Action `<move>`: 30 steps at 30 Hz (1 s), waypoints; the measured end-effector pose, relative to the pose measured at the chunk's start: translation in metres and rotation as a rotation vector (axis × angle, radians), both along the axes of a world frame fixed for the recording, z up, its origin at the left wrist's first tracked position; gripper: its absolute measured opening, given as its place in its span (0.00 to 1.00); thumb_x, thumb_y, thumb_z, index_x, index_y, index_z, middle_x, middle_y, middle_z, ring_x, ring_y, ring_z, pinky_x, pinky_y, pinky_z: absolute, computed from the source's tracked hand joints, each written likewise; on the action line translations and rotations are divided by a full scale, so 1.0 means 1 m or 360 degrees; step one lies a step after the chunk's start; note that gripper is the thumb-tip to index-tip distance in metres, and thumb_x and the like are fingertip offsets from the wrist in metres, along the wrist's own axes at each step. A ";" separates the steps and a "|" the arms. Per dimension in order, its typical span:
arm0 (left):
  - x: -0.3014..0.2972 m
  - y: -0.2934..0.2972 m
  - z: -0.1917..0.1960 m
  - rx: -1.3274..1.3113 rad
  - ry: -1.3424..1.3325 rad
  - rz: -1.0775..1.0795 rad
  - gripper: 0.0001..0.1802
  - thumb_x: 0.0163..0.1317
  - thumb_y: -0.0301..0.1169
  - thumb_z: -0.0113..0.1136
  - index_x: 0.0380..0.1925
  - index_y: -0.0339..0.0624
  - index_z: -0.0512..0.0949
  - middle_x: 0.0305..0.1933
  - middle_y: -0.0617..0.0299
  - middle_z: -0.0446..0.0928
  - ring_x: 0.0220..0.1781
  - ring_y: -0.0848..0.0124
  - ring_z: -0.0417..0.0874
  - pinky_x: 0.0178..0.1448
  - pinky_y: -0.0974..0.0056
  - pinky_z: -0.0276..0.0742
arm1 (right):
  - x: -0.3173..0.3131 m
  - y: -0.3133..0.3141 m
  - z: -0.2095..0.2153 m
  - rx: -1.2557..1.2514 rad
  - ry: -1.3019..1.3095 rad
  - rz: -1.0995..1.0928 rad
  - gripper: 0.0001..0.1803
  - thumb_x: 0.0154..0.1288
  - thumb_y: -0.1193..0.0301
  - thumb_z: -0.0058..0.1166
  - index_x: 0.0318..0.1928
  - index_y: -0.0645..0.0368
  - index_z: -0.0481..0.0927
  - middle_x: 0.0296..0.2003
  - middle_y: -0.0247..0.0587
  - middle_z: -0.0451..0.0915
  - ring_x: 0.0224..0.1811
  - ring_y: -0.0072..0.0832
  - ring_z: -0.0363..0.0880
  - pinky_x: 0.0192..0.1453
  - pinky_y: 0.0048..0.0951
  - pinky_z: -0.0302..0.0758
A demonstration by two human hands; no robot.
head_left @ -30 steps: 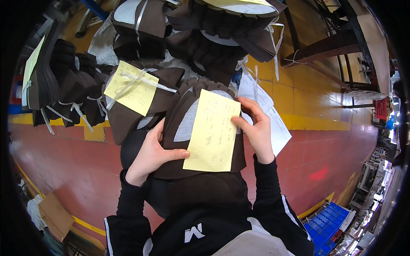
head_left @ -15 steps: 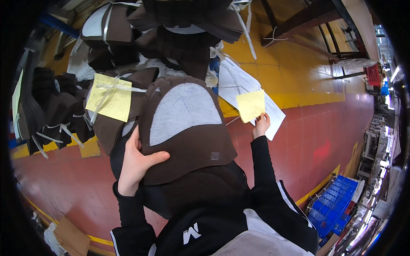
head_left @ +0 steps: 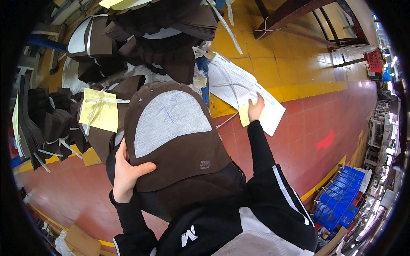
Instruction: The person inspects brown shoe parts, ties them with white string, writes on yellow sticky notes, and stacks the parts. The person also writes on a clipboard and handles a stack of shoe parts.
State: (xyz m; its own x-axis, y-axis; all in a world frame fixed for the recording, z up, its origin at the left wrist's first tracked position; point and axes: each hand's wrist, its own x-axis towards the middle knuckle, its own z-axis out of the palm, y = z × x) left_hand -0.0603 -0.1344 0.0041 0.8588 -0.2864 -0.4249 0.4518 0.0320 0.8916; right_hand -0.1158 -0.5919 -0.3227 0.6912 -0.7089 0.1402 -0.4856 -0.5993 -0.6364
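A brown stack of curved pieces (head_left: 183,160) with a pale grey patch (head_left: 171,121) lies mid-frame, over the person's lap. The left hand (head_left: 127,174) grips its lower left edge, thumb on top. The right hand (head_left: 257,107) is well apart from it, right of centre, fingers curled over white sheets (head_left: 228,81) beside a yellow slip (head_left: 244,116); whether it pinches the slip is unclear. A second ago that slip covered the patch; now both slip and right hand are away at the sheets. Tied brown bundles (head_left: 158,55) crowd the upper left. The tiled floor (head_left: 294,123) is yellow above, red below. A reddish-brown beam (head_left: 290,16) crosses the upper right; a blue crate (head_left: 339,198) stands lower right, cardboard (head_left: 83,241) lower left.
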 end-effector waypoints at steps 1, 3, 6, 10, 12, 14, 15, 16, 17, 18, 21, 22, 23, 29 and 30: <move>-0.001 0.001 -0.002 0.0015 -0.0005 -0.0002 0.51 0.36 0.29 0.82 0.63 0.32 0.65 0.56 0.56 0.76 0.57 0.68 0.77 0.64 0.64 0.70 | 0.016 0.006 -0.004 -0.0053 0.0052 0.0068 0.34 0.55 0.74 0.63 0.64 0.58 0.69 0.64 0.57 0.66 0.69 0.50 0.60 0.73 0.43 0.56; -0.001 0.003 -0.006 0.0045 -0.0007 -0.0014 0.52 0.35 0.29 0.82 0.63 0.33 0.65 0.56 0.56 0.76 0.57 0.68 0.77 0.63 0.64 0.70 | 0.044 0.012 -0.010 -0.0227 0.0390 0.0179 0.43 0.57 0.67 0.64 0.71 0.53 0.59 0.70 0.58 0.57 0.73 0.55 0.52 0.75 0.46 0.53; -0.001 -0.004 -0.001 0.0015 0.0034 0.0025 0.51 0.35 0.30 0.83 0.62 0.32 0.66 0.56 0.56 0.77 0.56 0.68 0.77 0.63 0.64 0.70 | 0.057 0.022 -0.027 -0.0234 0.0948 0.0344 0.41 0.60 0.57 0.61 0.71 0.51 0.60 0.71 0.50 0.57 0.74 0.53 0.50 0.75 0.54 0.49; -0.002 -0.004 0.000 0.0106 0.0015 0.0063 0.51 0.33 0.31 0.84 0.61 0.32 0.67 0.55 0.56 0.77 0.56 0.68 0.77 0.63 0.64 0.69 | 0.045 0.083 -0.043 -0.0446 0.1221 0.0565 0.31 0.61 0.54 0.57 0.63 0.50 0.72 0.64 0.37 0.71 0.70 0.37 0.61 0.76 0.51 0.46; -0.002 -0.003 -0.001 0.0144 -0.0035 0.0064 0.51 0.33 0.32 0.84 0.61 0.32 0.68 0.55 0.56 0.77 0.56 0.68 0.77 0.63 0.65 0.69 | 0.034 0.121 -0.024 -0.0531 0.1402 0.0653 0.34 0.58 0.52 0.59 0.63 0.53 0.71 0.61 0.40 0.73 0.71 0.39 0.60 0.77 0.51 0.43; -0.003 -0.004 -0.001 0.0165 -0.0099 0.0040 0.52 0.32 0.33 0.84 0.60 0.32 0.68 0.54 0.56 0.77 0.56 0.68 0.77 0.63 0.65 0.69 | 0.017 0.133 -0.006 -0.0462 0.1243 0.0694 0.33 0.60 0.54 0.57 0.64 0.55 0.70 0.61 0.44 0.73 0.70 0.45 0.60 0.75 0.57 0.46; -0.005 -0.004 -0.002 0.0180 -0.0132 0.0025 0.52 0.32 0.34 0.85 0.60 0.32 0.68 0.54 0.56 0.77 0.56 0.68 0.77 0.63 0.64 0.69 | 0.015 0.136 0.008 -0.0374 0.1050 0.0690 0.33 0.61 0.55 0.57 0.64 0.55 0.71 0.61 0.45 0.72 0.70 0.44 0.60 0.74 0.55 0.48; -0.006 -0.002 -0.002 0.0200 -0.0194 0.0014 0.51 0.31 0.33 0.85 0.60 0.32 0.69 0.54 0.57 0.77 0.56 0.68 0.77 0.63 0.64 0.68 | 0.014 0.139 0.028 -0.0281 0.0861 0.0673 0.32 0.61 0.56 0.57 0.63 0.56 0.71 0.61 0.45 0.72 0.70 0.44 0.60 0.74 0.54 0.49; -0.009 0.001 -0.002 0.0220 -0.0258 0.0003 0.51 0.31 0.33 0.85 0.59 0.32 0.69 0.54 0.57 0.77 0.56 0.68 0.77 0.63 0.64 0.68 | 0.016 0.141 0.054 -0.0191 0.0669 0.0653 0.31 0.62 0.56 0.56 0.63 0.56 0.71 0.61 0.46 0.72 0.70 0.43 0.61 0.74 0.52 0.51; -0.012 0.007 -0.004 0.0237 -0.0325 -0.0005 0.50 0.31 0.33 0.85 0.59 0.32 0.69 0.54 0.57 0.77 0.55 0.69 0.77 0.63 0.64 0.68 | 0.023 0.142 0.094 0.0475 0.0372 0.0776 0.32 0.62 0.57 0.57 0.64 0.57 0.70 0.62 0.47 0.71 0.70 0.42 0.61 0.73 0.47 0.53; -0.034 0.054 -0.042 0.0396 -0.0600 0.0021 0.59 0.25 0.30 0.87 0.63 0.37 0.63 0.57 0.57 0.73 0.58 0.67 0.74 0.63 0.61 0.68 | 0.028 0.143 0.203 0.1882 -0.0289 0.1296 0.44 0.56 0.59 0.66 0.70 0.60 0.61 0.67 0.47 0.64 0.71 0.38 0.60 0.73 0.36 0.56; -0.041 0.070 -0.055 0.0485 -0.0754 0.0042 0.61 0.24 0.30 0.88 0.63 0.38 0.62 0.58 0.57 0.72 0.58 0.66 0.73 0.63 0.60 0.68 | 0.028 0.149 0.232 0.2107 -0.0384 0.1494 0.51 0.52 0.60 0.71 0.72 0.61 0.56 0.69 0.46 0.61 0.71 0.37 0.59 0.72 0.34 0.56; -0.045 0.086 -0.061 0.0578 -0.0799 0.0000 0.65 0.21 0.31 0.89 0.64 0.39 0.59 0.59 0.58 0.70 0.59 0.65 0.73 0.64 0.59 0.68 | 0.029 0.158 0.263 0.1974 -0.0343 0.1652 0.59 0.46 0.61 0.76 0.73 0.62 0.52 0.71 0.46 0.57 0.71 0.37 0.59 0.72 0.34 0.56; -0.041 0.134 -0.062 0.0668 -0.1006 0.0011 0.48 0.38 0.34 0.80 0.59 0.40 0.62 0.54 0.55 0.74 0.55 0.61 0.76 0.60 0.57 0.73 | 0.040 0.181 0.322 0.0938 -0.0613 0.1783 0.49 0.40 0.64 0.76 0.64 0.58 0.65 0.50 0.47 0.73 0.56 0.44 0.73 0.62 0.39 0.65; -0.032 0.120 -0.053 0.0657 -0.1066 0.0063 0.44 0.44 0.35 0.74 0.61 0.39 0.60 0.54 0.52 0.74 0.55 0.61 0.77 0.60 0.57 0.73 | 0.042 0.185 0.324 0.0826 -0.0675 0.1853 0.47 0.41 0.64 0.76 0.63 0.58 0.66 0.49 0.45 0.74 0.55 0.44 0.73 0.61 0.39 0.65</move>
State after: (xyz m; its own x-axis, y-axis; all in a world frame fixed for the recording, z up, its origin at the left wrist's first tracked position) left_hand -0.0928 -0.0140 -0.0487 0.9758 -0.1818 0.1216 -0.1807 -0.3563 0.9167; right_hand -0.0735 -0.4067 0.0017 0.8945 0.2213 0.3884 0.4277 -0.1712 -0.8875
